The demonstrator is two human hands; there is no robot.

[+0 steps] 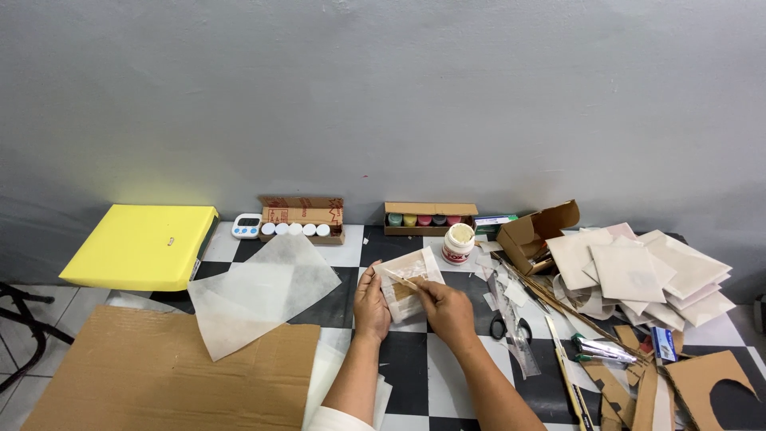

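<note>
A small square card wrapped in thin white paper [408, 283] is pinched at its left edge by the left hand [371, 307]; the right hand [447, 310] is closed on a thin stick [401, 278]. The card seems light, flimsy, best held by its edges.

1. A paper-wrapped square [408, 283] is held at the centre between the left hand [371, 303] and right hand [447, 310].
2. A glue jar [459, 243] is set just beyond, at 1 o'clock.
3. Tissue sheets [259, 291] are spread at 9 o'clock, overlapping a cardboard sheet [159, 375] at 8 o'clock.
4. Stacked envelopes [646, 271] are piled at 3 o'clock.
5. Scissors [504, 323] are laid just right of the right hand.
</note>
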